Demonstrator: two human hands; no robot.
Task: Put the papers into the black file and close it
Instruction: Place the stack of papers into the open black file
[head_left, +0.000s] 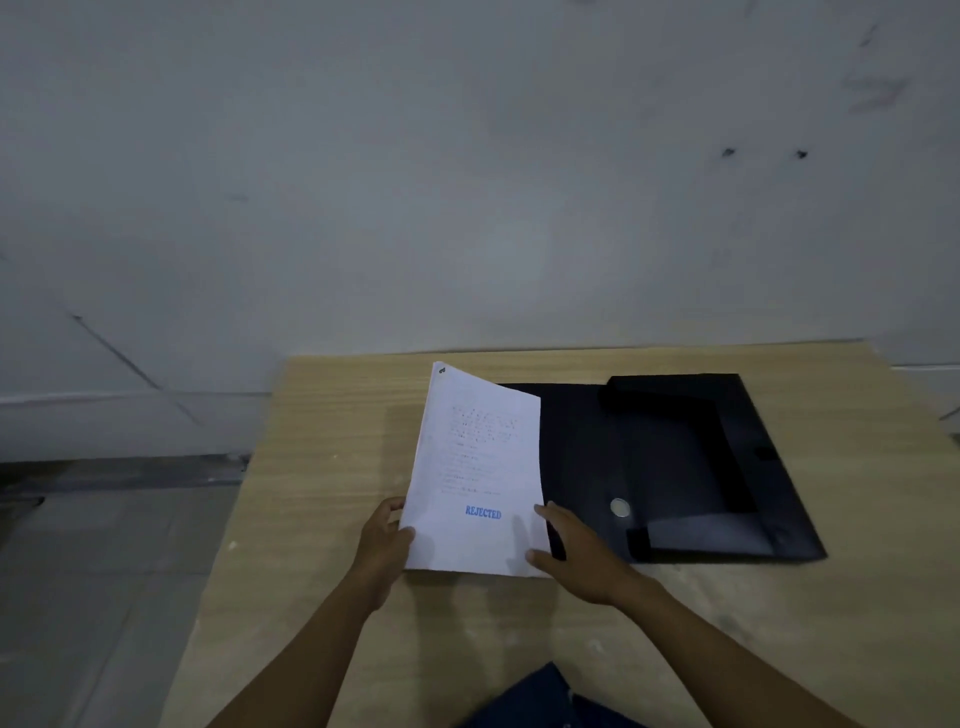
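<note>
A stack of white papers (475, 467) with a blue "REJECTED" stamp is tilted up off the wooden table, its far end raised. My left hand (384, 540) grips the stack's lower left edge. My right hand (576, 551) holds its lower right corner. The black file (675, 467) lies open flat on the table just right of the papers, with inner flaps and a small round silver fastener (620, 507). The papers overlap the file's left edge.
The light wooden table (322, 467) runs to a grey wall at the back. Its left edge drops to a grey tiled floor (104, 571). Dark blue cloth (540, 701) shows at the bottom, near my body.
</note>
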